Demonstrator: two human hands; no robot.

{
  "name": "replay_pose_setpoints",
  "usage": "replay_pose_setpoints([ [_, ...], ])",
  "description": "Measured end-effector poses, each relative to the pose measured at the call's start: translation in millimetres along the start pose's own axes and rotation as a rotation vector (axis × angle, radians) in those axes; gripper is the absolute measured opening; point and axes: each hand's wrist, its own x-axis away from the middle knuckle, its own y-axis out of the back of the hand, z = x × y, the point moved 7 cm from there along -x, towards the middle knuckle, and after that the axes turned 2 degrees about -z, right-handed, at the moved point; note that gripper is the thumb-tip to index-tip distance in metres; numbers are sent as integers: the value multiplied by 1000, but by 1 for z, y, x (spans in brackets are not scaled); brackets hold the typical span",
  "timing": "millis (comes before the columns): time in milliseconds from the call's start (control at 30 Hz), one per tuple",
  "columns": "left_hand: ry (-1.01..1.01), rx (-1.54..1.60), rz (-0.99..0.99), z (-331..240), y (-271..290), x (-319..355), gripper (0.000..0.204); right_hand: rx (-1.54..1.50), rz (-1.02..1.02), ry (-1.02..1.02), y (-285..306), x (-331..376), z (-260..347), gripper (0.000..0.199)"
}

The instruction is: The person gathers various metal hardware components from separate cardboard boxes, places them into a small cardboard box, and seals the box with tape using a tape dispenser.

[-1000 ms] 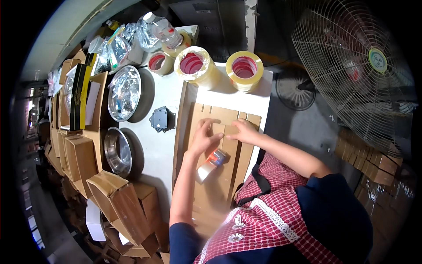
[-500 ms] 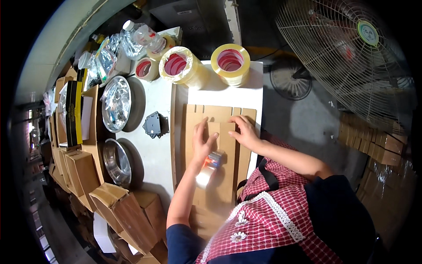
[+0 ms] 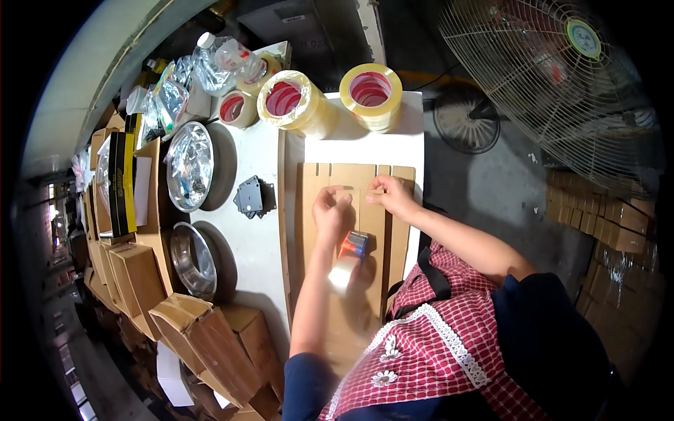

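A flattened brown cardboard box (image 3: pixel 344 316) lies lengthwise in front of me, with slots cut along its far edge. My left hand (image 3: pixel 330 214) is closed at the left of a raised cardboard flap, thumb and fingers bent at its edge. Across from it, my right hand (image 3: pixel 390 197) pinches the flap's right side. Just below my left hand is a tape dispenser (image 3: pixel 354 245) with an orange and blue head and a roll of clear tape (image 3: pixel 342 271). Whether my left hand touches the dispenser, I cannot tell.
Large clear tape rolls (image 3: pixel 309 116) (image 3: pixel 372 98) stand at the table's far end. Metal bowls (image 3: pixel 191 259) and dark plastic parts (image 3: pixel 249 197) are on the left. Cardboard boxes (image 3: pixel 203 344) crowd the left side. A big fan (image 3: pixel 540 84) stands at far right.
The tape dispenser, blurred before, has shifted a little to the right and shows more sharply. My hands stay at the flap; the fingers of both have drawn in closer to its edge.
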Motion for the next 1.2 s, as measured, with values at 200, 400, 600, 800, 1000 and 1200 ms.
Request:
replay_pose_setpoints([
  [200,-151,-115,-82,-7,2,13,27,225,-106,310,19,27,71,27],
  [400,-454,-182,30,1,9,11,21,135,1,107,15,20,54,31],
  [600,-469,-417,-99,-1,14,22,15,472,-74,473,23,40,80,29],
  [800,-690,-774,-215,-7,16,37,16,847,-30,705,7,56,90,29],
  [1000,-727,-965,-313,-7,13,36,17,873,-6,704,-17,53,92,27],
  [1200,-694,-956,-304,-9,11,40,20,837,80,585,-29,36,93,27],
])
